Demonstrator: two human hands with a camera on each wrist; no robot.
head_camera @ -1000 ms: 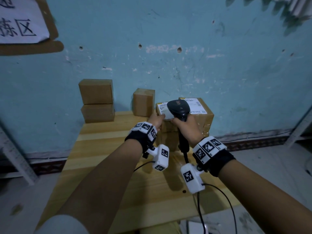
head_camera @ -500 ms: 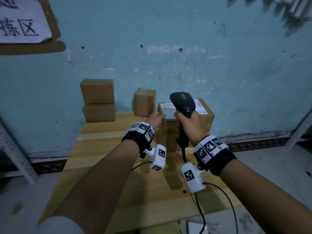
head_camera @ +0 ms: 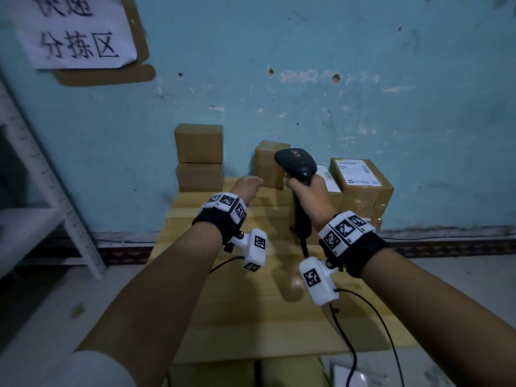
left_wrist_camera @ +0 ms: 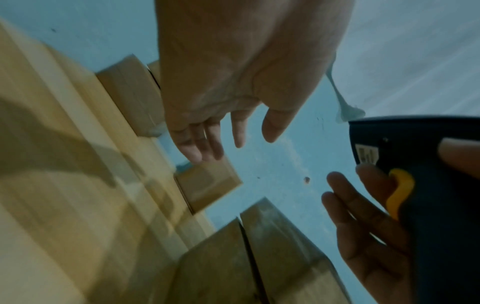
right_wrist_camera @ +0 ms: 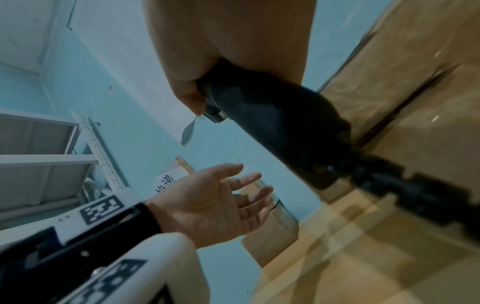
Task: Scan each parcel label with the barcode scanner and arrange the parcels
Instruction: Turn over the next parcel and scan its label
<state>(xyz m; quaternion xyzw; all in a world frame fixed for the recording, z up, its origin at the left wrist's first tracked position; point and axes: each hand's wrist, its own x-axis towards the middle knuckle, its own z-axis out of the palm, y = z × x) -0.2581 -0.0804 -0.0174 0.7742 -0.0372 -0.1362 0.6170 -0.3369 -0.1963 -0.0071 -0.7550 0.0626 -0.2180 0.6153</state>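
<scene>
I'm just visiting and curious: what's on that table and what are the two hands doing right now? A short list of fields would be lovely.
Place: wooden table against a blue wall
Right hand: grips a black barcode scanner, head raised
Left hand: open, fingers relaxed, holding nothing, above the table
Labelled parcel: on top of the stack at the right, white label facing up
Small box: behind the hands, by the wall
Two stacked boxes: back left corner
Sign: paper with handwritten characters on the wall

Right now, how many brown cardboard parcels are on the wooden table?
At least 5: two stacked back left, one centre, labelled ones stacked right; more may be hidden.
</scene>
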